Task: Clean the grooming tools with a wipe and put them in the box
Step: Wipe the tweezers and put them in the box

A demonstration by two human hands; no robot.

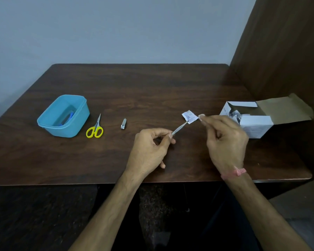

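Right of the blue box (63,116) on the counter (152,84), the left hand (149,145) pinches tweezers (179,128), tip touching a wipe sachet (189,116) pinched by the right hand (223,140). Scissors (95,128) and nail clipper (123,123) lie beside the box.

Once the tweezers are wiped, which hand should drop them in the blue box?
Left hand: it already pinches the tweezers and is nearer the blue box; the right hand holds the wipe.
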